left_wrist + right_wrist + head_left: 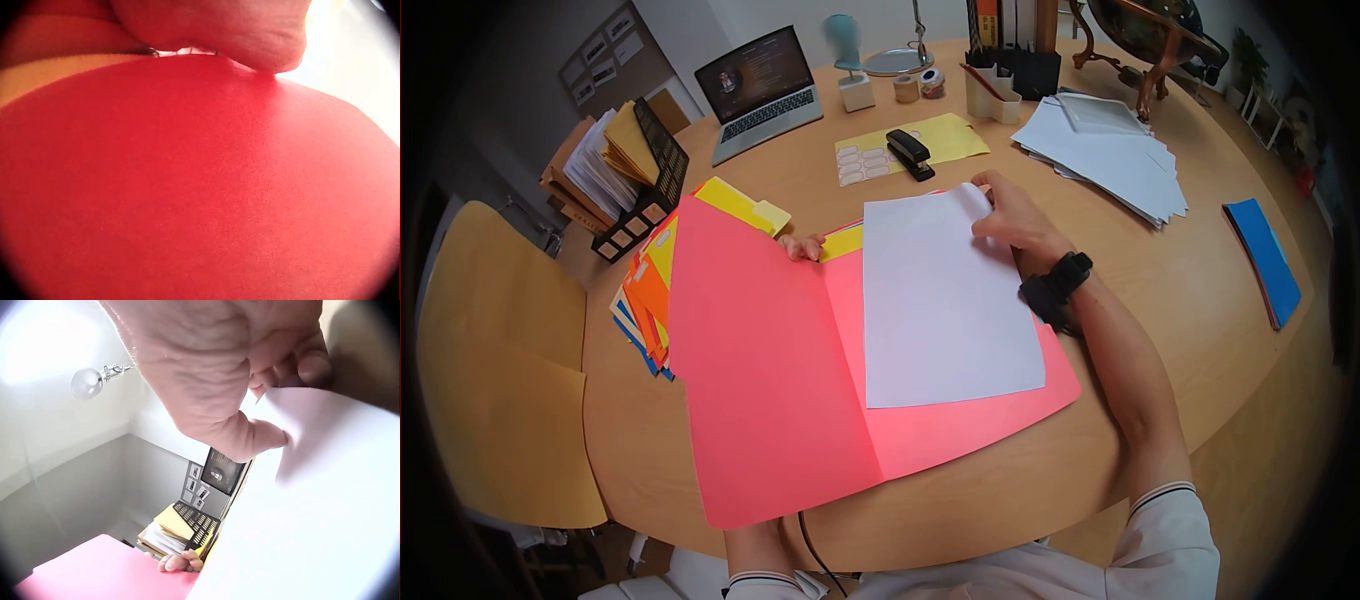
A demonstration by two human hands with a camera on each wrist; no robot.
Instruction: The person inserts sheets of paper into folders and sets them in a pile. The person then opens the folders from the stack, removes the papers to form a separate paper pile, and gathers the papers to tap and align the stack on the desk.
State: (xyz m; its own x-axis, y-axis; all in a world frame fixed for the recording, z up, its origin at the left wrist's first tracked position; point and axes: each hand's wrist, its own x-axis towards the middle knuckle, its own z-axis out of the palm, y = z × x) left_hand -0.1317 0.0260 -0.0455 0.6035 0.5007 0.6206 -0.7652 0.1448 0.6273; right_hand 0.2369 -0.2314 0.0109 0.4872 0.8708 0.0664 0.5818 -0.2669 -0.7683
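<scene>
A pink folder (770, 370) is spread open toward me, its left cover raised off the table. My left forearm passes beneath that cover, and the fingers of my left hand (803, 247) curl over its top edge near the fold; the rest of the hand is hidden behind it in the head view. Over the folder's right side lies a white sheet of paper (950, 310). Thumb and fingers of my right hand (1022, 215) pinch the sheet's upper right corner, which buckles in the right wrist view. A yellow strip (842, 243) shows beside the left fingertips.
Colourful folders (650, 300) lie stacked at the left, near a black file rack (645, 190). Beyond my hands are a stapler (911, 153), a yellow folder (950, 138) and a laptop (760, 90). White papers (1110, 165) and a blue folder (1262, 262) lie to the right.
</scene>
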